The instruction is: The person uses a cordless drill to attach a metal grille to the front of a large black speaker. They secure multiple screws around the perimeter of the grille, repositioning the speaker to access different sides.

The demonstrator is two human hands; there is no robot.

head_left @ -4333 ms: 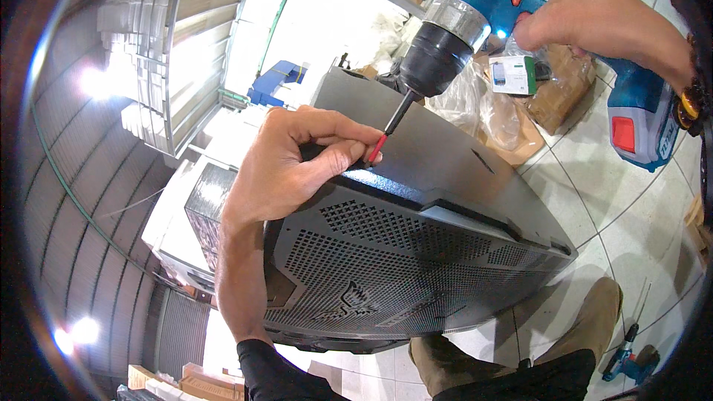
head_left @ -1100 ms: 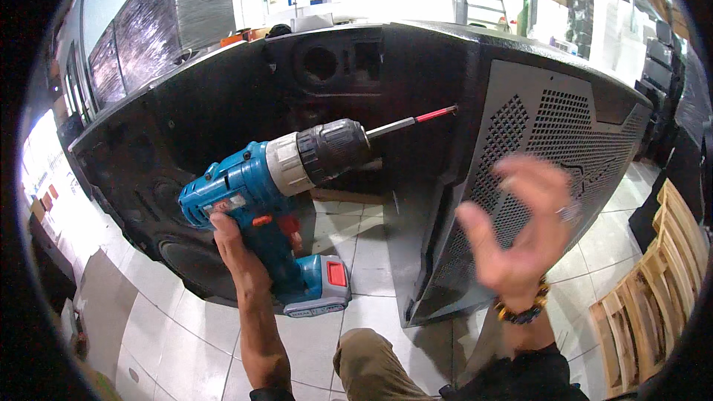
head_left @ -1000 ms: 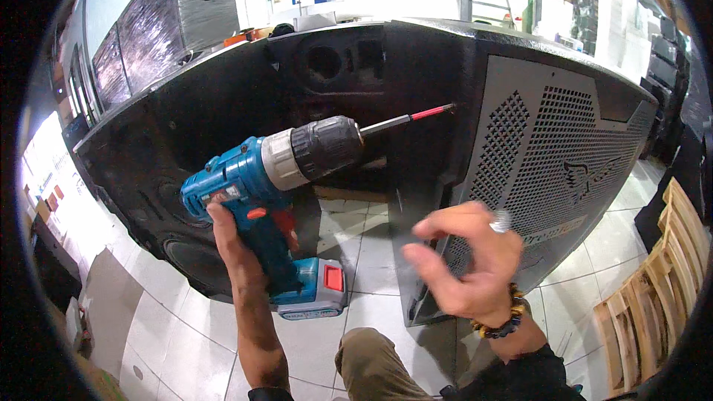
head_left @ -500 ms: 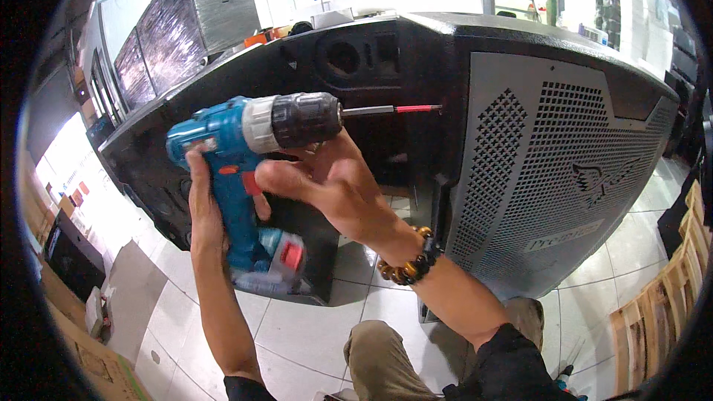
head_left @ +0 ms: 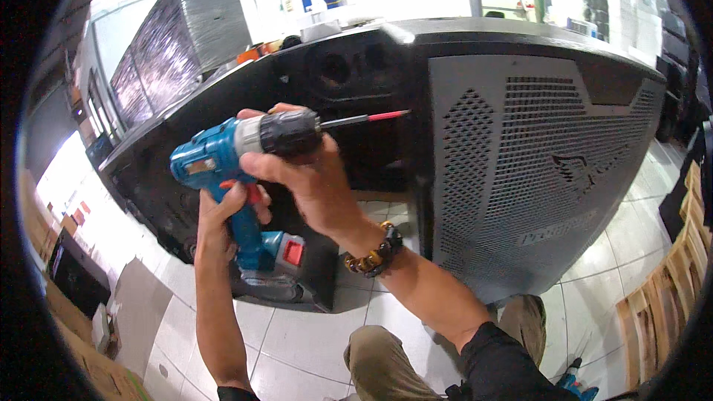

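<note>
A blue cordless drill [head_left: 206,154] is held out in front of me, its chuck toward the right. My left hand [head_left: 220,212] is closed round its handle, with the thumb below the drill body and fingers by the red trigger. Wrapped over the grey and black chuck end, my right hand [head_left: 316,186] has its thumb on the near side and fingertips showing above. From the chuck sticks a long, thin bit [head_left: 364,119], grey then red. Its tip appears close to the edge of the black housing [head_left: 416,171]; whether they touch I cannot tell.
The housing carries a grey perforated panel [head_left: 512,171] on its right. Wooden slats [head_left: 661,304] stand at the right, and another blue tool [head_left: 575,382] lies on the tiled floor [head_left: 297,341]. A wrapped box [head_left: 212,22] stands behind at the left.
My right hand has shifted from below the chuck to a grip round it. The bit now slants slightly upward to its tip. The housing appears further left in view.
</note>
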